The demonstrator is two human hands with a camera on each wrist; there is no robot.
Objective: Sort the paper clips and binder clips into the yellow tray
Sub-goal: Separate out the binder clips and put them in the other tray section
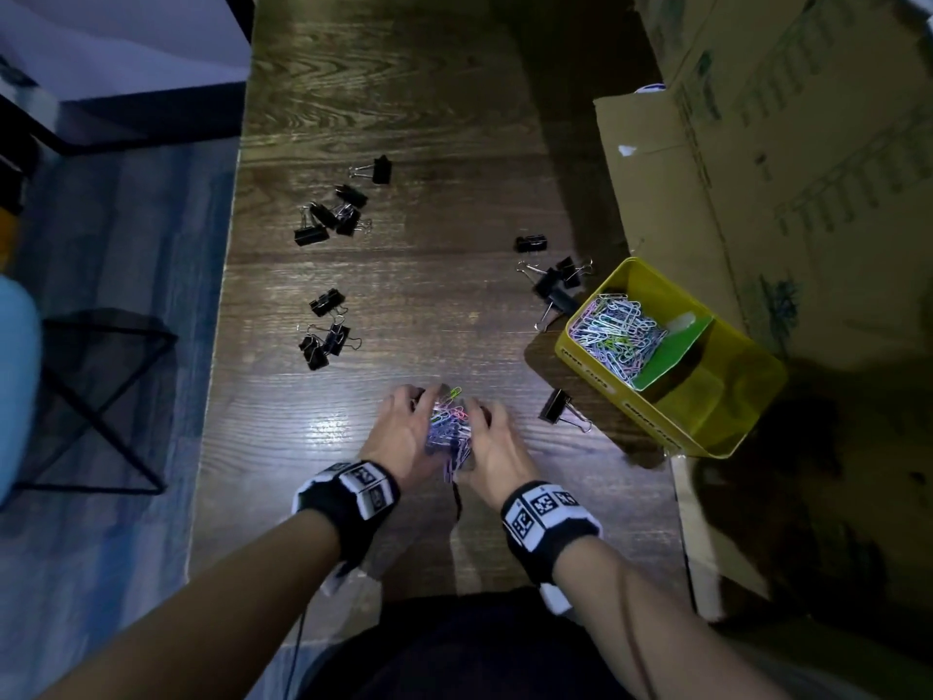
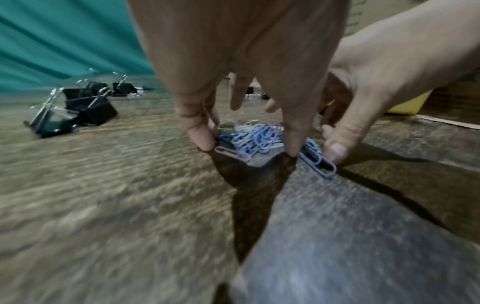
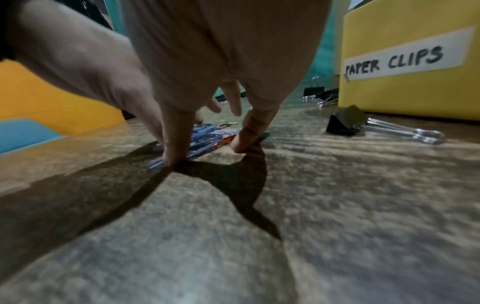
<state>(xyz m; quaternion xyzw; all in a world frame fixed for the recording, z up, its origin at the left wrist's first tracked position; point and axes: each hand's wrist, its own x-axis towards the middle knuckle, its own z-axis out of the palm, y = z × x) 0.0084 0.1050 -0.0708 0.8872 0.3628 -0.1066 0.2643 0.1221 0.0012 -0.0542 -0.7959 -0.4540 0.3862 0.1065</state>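
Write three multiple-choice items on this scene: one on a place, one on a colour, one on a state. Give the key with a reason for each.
1. Where does the paper clip pile lie?
A. between both hands
B. in the cardboard box
C. on the floor

2. What colour are the binder clips?
A. red
B. black
C. white

3. What does the near compartment of the yellow tray hold?
A. binder clips
B. paper clips
C. no clips

Key:
1 A: left hand and right hand flank it on the table.
2 B: all look black.
3 C: only the far one holds paper clips.
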